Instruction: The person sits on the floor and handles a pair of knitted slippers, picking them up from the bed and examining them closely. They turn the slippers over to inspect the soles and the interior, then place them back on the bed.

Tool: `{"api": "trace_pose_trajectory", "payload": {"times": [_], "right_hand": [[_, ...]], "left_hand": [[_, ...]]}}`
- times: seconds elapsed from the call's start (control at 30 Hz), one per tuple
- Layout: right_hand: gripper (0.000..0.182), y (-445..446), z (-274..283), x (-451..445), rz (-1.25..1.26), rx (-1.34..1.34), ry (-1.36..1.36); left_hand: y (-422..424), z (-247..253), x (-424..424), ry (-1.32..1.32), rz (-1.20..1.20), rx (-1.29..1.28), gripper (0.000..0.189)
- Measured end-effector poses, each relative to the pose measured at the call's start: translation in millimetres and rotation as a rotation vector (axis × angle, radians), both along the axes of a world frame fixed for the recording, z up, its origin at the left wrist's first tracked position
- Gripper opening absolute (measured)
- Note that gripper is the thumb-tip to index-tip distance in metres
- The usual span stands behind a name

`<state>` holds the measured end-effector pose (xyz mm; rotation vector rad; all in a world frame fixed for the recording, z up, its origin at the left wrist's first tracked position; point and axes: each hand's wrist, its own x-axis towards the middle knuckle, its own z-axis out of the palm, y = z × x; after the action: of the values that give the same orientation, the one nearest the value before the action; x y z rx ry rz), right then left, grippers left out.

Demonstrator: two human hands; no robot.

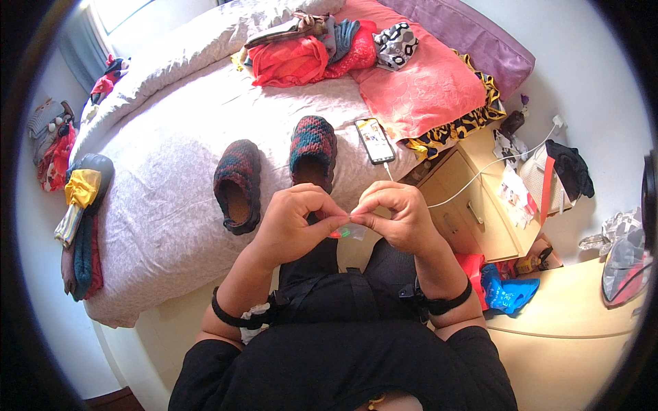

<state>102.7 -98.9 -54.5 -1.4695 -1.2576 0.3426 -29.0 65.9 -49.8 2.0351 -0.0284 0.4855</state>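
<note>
My left hand (299,221) and my right hand (393,213) meet above my lap, thumbs and forefingers pinching the top edge of a small clear plastic bag (355,232). Red and green bits show inside the bag; they are too small to name. Beyond my hands, on the bed, stand two knitted slippers in teal and dark red. The left slipper (237,185) lies apart from my hand, and the right slipper (312,146) is partly hidden behind my left hand. A smartphone (375,141) with a lit screen lies to their right, a white charging cable (452,198) plugged into it.
Folded clothes (290,59) lie on the bed's far side beside a coral towel (426,92). To the right, a wooden bedside cabinet (462,205) carries a woven bag (540,177). Blue and red plastic bags (509,293) lie near a wooden surface (560,329). Garments (82,226) hang over the bed's left corner.
</note>
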Motion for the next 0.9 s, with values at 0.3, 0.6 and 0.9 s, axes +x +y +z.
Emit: {"api": "trace_pose_trajectory", "payload": {"times": [0.3,0.6,0.9], "right_hand": [[0.008,-1.7,2.2,-0.6,-0.019,0.004,-0.002],[0.008,-6.9,1.2,0.9,-0.02,0.0,0.037],[0.007,-6.2,0.0,4.0,-0.036,-0.001,0.035]], "left_hand": [[-0.1,-7.2,1.9,-0.074,0.027,0.011,0.01],[6.2,-1.2,-4.7,0.003,0.055,-0.026,0.008],[5.1,-0.1,-4.8,-0.015,0.065,-0.001,0.008]]}}
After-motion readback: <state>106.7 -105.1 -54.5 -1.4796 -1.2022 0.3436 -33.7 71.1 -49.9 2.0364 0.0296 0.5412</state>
